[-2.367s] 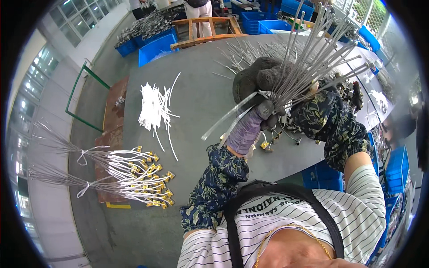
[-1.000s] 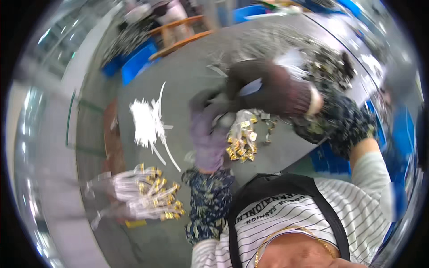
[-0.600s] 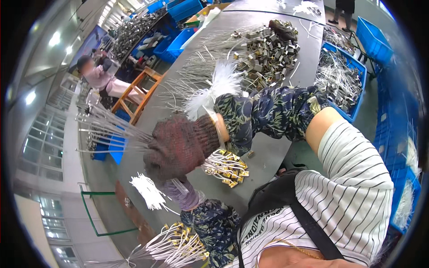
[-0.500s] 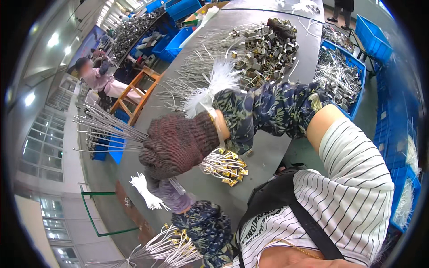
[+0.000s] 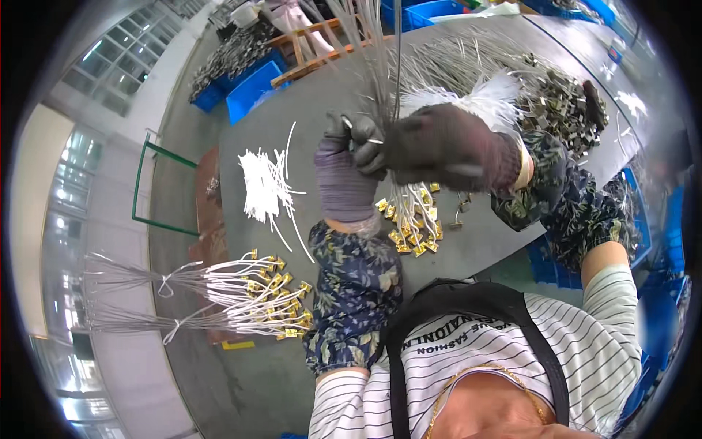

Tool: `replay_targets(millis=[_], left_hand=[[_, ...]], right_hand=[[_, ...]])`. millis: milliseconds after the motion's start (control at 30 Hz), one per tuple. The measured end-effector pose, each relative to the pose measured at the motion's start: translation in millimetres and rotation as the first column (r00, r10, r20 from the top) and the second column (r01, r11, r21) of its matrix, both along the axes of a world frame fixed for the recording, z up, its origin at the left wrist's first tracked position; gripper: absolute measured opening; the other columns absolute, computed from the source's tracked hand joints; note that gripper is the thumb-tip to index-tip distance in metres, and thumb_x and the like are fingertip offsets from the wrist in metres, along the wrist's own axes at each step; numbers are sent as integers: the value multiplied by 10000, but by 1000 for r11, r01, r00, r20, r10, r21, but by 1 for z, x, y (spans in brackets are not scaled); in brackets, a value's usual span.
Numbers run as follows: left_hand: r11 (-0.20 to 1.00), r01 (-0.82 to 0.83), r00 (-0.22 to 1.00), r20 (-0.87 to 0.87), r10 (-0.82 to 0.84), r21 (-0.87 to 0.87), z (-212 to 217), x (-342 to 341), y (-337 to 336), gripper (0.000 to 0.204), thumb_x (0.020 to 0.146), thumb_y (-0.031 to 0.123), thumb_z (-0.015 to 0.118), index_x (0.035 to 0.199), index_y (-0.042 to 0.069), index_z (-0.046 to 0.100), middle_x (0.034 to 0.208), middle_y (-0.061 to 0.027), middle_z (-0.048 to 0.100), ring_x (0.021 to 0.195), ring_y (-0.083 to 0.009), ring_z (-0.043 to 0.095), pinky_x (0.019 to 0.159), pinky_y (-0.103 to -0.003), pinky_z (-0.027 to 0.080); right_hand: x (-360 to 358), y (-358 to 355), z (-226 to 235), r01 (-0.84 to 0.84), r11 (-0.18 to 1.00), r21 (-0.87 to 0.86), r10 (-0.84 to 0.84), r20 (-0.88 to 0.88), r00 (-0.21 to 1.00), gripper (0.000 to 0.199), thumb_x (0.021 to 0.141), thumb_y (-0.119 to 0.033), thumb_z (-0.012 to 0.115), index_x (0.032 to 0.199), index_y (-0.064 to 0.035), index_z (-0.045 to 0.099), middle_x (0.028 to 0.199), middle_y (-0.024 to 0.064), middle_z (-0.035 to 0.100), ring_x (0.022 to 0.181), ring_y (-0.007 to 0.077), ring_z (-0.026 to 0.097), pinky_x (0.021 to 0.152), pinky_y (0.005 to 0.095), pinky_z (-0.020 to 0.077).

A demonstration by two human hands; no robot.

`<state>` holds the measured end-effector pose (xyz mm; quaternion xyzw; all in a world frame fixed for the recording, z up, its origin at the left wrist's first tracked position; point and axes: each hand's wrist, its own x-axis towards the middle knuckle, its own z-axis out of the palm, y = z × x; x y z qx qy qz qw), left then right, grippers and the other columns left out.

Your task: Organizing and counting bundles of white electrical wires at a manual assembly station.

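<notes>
Both gloved hands grip one upright bundle of thin grey wires (image 5: 380, 66) with brass terminals (image 5: 411, 223) hanging at its lower end, over a grey table (image 5: 322, 117). My left hand (image 5: 344, 179), in a purple-grey glove, clasps the bundle from the left. My right hand (image 5: 439, 146), in a dark glove, wraps it from the right, touching the left hand. The wires fan out upward past the top edge of the picture.
White cable ties (image 5: 263, 186) lie in a loose heap left of my hands. Two tied wire bundles with brass ends (image 5: 241, 296) rest at the lower left. A pile of metal clips (image 5: 563, 102) and more loose wires sit far right. Blue crates (image 5: 252, 88) stand beyond the table.
The view has swung back over the table. My hands have come together on the wire bundle, now held upright in front of me rather than out to the left.
</notes>
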<state>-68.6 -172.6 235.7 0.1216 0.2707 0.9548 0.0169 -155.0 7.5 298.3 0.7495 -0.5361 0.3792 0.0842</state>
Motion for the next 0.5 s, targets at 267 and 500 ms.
replay_targets(millis=[267,500], left_hand=[[220,-883,398,-412,820,-416,8,34,38,509,874,556,584,901,48,610,884,-64,611,658,-82,513,549,-230,417],[301,-812,564,-540,625,-500,30,37,34,412,784,383,762,959,28,647,991,-67,611,726,-97,544,620,-211,443]], right_hand=[[18,3,20,318,919,232,-344,77,936,263,758,-162,710,986,-58,630,917,118,622,774,297,649,618,381,515],[32,-9,22,576,808,121,-535,-258,804,152,764,-140,691,893,-95,626,879,87,627,785,311,627,659,389,509]])
